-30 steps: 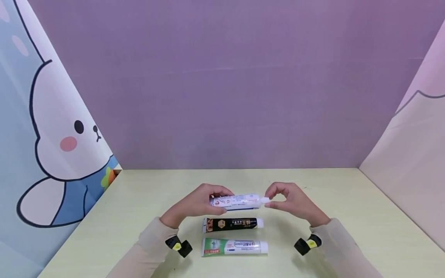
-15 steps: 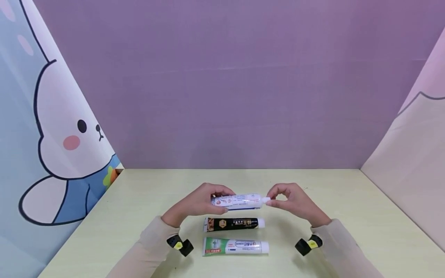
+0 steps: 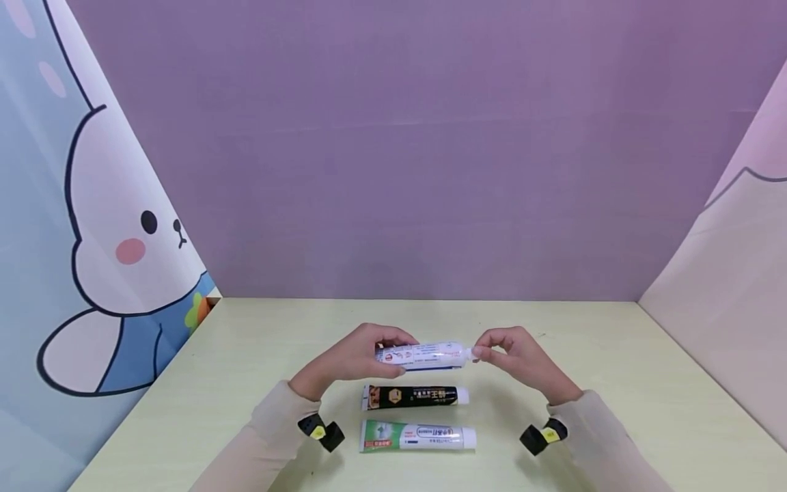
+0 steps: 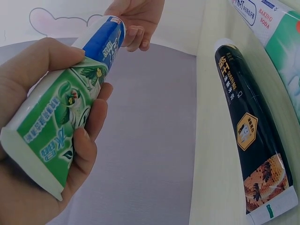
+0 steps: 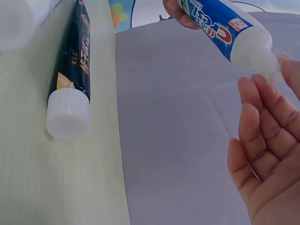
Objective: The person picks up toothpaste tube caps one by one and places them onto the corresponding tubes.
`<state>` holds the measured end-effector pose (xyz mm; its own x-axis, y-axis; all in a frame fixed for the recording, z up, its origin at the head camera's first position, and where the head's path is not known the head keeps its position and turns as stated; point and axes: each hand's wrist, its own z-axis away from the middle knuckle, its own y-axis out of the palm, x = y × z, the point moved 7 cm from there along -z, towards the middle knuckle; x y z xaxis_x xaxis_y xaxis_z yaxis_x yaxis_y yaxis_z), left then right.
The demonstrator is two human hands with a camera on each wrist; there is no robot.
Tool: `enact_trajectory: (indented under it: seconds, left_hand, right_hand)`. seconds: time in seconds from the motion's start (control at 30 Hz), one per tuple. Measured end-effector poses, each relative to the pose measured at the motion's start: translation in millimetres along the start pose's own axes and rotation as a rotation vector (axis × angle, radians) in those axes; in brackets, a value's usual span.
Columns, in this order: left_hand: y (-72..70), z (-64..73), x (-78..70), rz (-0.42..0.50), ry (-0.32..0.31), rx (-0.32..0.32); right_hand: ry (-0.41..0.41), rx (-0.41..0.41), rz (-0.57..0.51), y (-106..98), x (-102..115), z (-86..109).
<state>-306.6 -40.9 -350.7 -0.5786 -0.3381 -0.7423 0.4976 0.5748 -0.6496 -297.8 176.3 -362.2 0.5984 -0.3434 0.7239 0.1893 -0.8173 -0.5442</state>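
Note:
A white, blue and green toothpaste tube [image 3: 424, 356] is held level above the table. My left hand [image 3: 359, 357] grips its flat tail half, thumb on one side and fingers curled round the other. At the opposite end, my right hand [image 3: 516, 355] pinches the small white cap [image 5: 265, 64] between thumb and fingertips. Whether the cap is loose from the nozzle, I cannot tell. Below the held tube a black toothpaste tube [image 3: 418, 397] lies on the table, its white cap to the right. Nearest me lies a green and white toothpaste tube [image 3: 418, 436], capped and parallel to it.
The pale wooden table [image 3: 270, 342] ends at a purple backdrop [image 3: 418, 171]. A cartoon-printed sheet [image 3: 123, 205] slopes down on the left, and a pale sheet [image 3: 732, 287] borders the right side.
The right thumb and fingertips have shifted slightly on the cap, covering more of it. The left hand keeps its grip on the tube. The head view has shifted slightly.

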Motion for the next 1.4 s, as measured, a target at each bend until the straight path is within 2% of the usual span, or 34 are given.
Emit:
enact_trajectory:
  seconds: [0.3,0.63,1.0,1.4]
  left_hand:
    - [-0.2,-1.9,-0.2,0.002,0.005,-0.007]
    - [-0.2,-0.3,2.2,-0.001,-0.007,-0.009]
    - [1.0,2.1,2.8,-0.002,-0.011,-0.018]
    - [1.4,2.4,4.2,-0.008,-0.011,-0.022]
  right_hand:
    - [0.022,-0.030,-0.004,-4,-2,3.3]
    - [-0.110,-0.098,-0.028,-4,0,10.4]
    - [-0.161,-0.100,-0.061,-5,2,10.4]
    - [-0.086,-0.112,-0.020,-3,2,9.9]
